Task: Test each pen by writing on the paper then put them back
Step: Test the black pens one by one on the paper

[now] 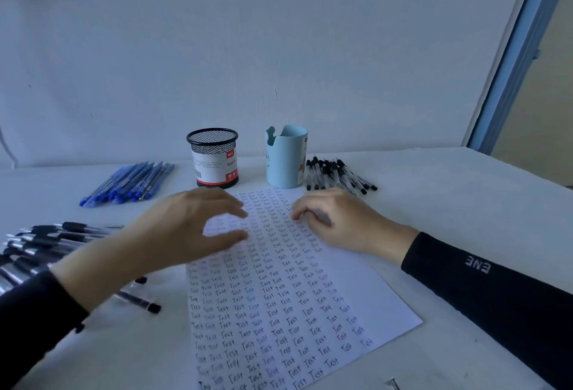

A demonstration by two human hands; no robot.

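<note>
**No pen in hand, both hands at the sheet**

Left hand (186, 228) open, fingers spread, blurred over the top-left of the paper (279, 312). Right hand (338, 222) loosely curled, fingertips on the sheet, holding nothing. My read: steadying the page between pens. Paper lies centre-table, nearly filled with rows of "Test". Black pens (338, 175) lie just beside the blue cup (285, 157).

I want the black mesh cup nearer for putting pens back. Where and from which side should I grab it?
Probably round the black mesh cup at its labelled band, coming from the front or left. It stands upright, the blue cup stands close on its right, and the room wall is behind it. The left hand is nearer.
</note>
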